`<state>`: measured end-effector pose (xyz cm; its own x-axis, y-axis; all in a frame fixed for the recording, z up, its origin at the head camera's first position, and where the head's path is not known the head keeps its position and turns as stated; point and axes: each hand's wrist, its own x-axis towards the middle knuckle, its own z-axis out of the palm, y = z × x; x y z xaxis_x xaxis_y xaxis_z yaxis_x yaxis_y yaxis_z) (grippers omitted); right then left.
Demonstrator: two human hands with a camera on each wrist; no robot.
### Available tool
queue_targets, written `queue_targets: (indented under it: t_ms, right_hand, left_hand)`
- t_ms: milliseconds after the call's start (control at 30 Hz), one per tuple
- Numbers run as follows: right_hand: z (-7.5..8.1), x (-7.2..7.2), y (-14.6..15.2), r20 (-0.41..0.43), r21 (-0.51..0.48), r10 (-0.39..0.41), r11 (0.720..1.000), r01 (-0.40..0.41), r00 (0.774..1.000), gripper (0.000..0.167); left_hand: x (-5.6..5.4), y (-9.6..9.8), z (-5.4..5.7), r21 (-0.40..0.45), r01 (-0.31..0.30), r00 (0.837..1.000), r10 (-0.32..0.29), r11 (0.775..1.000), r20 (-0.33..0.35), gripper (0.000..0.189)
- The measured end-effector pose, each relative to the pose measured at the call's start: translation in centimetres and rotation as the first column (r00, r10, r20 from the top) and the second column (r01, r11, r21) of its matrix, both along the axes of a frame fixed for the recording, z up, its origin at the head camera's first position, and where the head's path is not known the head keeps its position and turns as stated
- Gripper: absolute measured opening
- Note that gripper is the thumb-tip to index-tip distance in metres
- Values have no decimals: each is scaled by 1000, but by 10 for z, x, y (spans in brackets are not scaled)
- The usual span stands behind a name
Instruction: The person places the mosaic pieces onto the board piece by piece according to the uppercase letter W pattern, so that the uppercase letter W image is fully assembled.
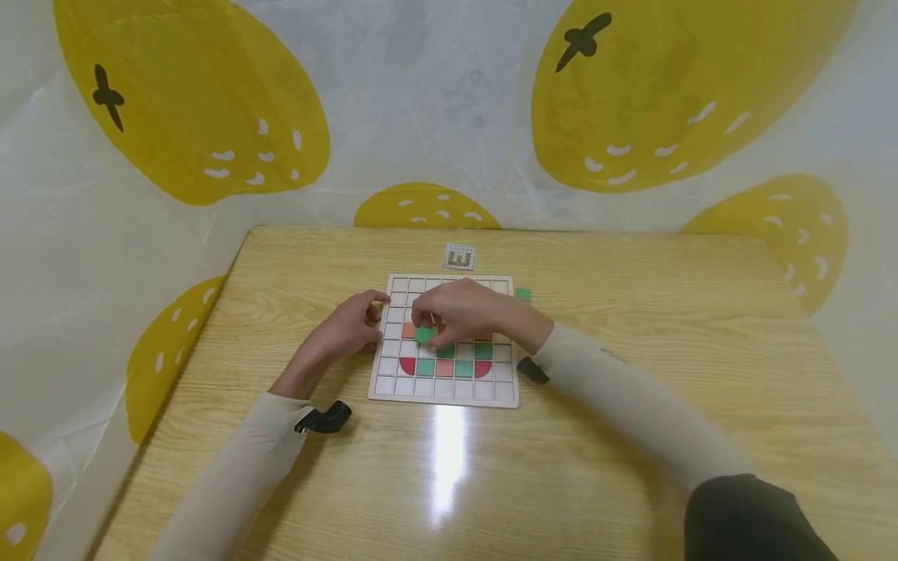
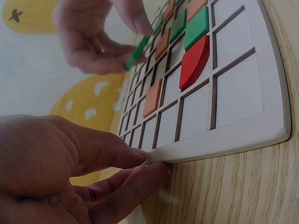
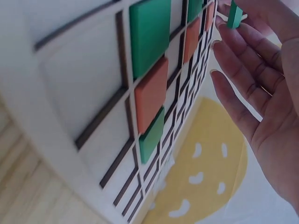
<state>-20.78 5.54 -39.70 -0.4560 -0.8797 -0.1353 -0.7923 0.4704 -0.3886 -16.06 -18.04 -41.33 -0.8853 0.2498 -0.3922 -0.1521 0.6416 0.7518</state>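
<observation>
A white grid board [image 1: 443, 403] lies on the table, with green, orange and red tiles set in several cells. Thumb and index finger of my right hand [image 1: 466, 310] pinch a green square tile [image 1: 424, 334] above the left part of the grid. In the left wrist view that green tile [image 2: 137, 53] is tilted on edge, clear of the cells. My left hand [image 1: 351, 326] grips the board's left edge, thumb at the rim and a finger below it. Nearby sit a lone orange tile [image 2: 152, 98] and a rounded red tile [image 2: 194, 64]. My right forearm hides some cells.
A small card with a grid pattern [image 1: 459, 256] lies behind the board. One more green tile [image 1: 523, 294] is beside the board's right edge. A wood-grain table [image 1: 631, 312] extends around, backed by a white cloth with yellow fruit prints [image 1: 428, 78].
</observation>
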Motion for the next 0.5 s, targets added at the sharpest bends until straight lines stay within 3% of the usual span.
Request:
queue_targets:
  t_ms: [200,500]
  right_hand:
    - [-4,4,-14,-20,46,10,999,-9,1000,26]
    - [-11,8,-27,-114,89,76,994,-67,991,24]
  left_hand:
    - [0,-1,-1,-13,8,1000,-8,1000,-14,59]
    - [0,-1,-2,-24,18,1000,-19,1000,-25,57]
